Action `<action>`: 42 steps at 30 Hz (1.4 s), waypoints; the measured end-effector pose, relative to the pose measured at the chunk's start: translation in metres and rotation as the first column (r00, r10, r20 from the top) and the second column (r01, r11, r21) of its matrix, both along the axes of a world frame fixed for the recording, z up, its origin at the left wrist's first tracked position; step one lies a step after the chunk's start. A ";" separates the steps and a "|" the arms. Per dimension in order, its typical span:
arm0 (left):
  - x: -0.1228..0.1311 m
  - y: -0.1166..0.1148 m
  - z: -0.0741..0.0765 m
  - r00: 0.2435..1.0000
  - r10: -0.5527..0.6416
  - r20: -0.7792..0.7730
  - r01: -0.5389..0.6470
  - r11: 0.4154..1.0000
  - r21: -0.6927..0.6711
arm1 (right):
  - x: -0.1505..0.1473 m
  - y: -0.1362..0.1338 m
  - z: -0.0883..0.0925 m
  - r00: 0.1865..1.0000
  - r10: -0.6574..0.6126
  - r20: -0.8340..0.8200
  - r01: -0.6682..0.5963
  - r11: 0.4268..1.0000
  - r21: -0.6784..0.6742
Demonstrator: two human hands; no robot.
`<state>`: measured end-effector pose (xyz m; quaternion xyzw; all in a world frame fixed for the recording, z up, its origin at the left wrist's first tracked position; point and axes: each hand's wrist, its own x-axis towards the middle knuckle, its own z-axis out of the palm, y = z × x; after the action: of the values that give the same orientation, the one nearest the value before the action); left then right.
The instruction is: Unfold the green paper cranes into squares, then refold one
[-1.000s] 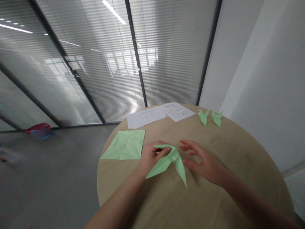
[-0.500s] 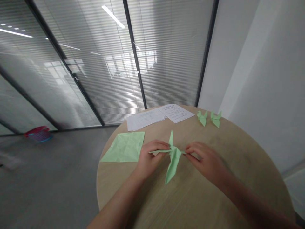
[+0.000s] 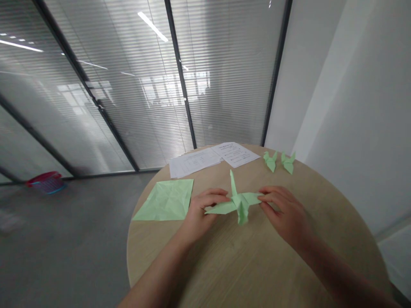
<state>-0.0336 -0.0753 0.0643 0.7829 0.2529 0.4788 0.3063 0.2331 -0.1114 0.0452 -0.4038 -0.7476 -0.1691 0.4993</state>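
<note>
A light green origami crane (image 3: pixel 241 206) is held between my two hands above the wooden table (image 3: pixel 244 265). Its wings spread out to left and right, and a thin point rises at the far side. My left hand (image 3: pixel 205 209) pinches it near the left wing, the fingers behind and the thumb partly hidden under the wing. At the tip of the other wing, my right hand (image 3: pixel 282 209) grips the paper between thumb and fingers. Left of my left hand lies a creased green paper sheet (image 3: pixel 167 200), flat on the tabletop.
Two small folded green paper figures (image 3: pixel 270 161) stand at the table's far right. White printed sheets (image 3: pixel 195 162) lie along the far edge. A red and blue basket (image 3: pixel 48 183) is on the floor at left. Glass partitions with blinds and a white wall surround the table.
Both wings of the crane are now spread wider and flatter, and its near end looks shorter as it tilts. My right hand has shifted slightly right with the wing tip.
</note>
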 end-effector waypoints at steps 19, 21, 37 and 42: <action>0.009 0.003 -0.006 0.982 -0.136 0.133 0.178 0.907 -0.382 | -0.016 0.013 -0.029 0.853 0.146 -0.501 -0.340 0.884 -0.321; 0.007 0.005 -0.008 0.990 -0.066 0.122 0.107 0.923 -0.371 | -0.016 0.014 -0.033 0.837 0.127 -0.532 -0.345 0.877 -0.333; 0.010 -0.006 0.001 0.992 -0.113 -0.055 0.096 0.964 -0.248 | -0.016 0.005 -0.018 0.924 0.097 -0.370 -0.186 0.959 -0.213; 0.011 -0.003 -0.006 0.992 0.014 -0.125 -0.041 0.975 -0.220 | -0.012 0.002 -0.011 0.944 0.069 -0.321 -0.137 0.972 -0.193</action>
<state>-0.0230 -0.0787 0.0582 0.7682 0.3338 0.4027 0.3691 0.2213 -0.1090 0.0343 -0.4367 -0.6932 0.0043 0.5733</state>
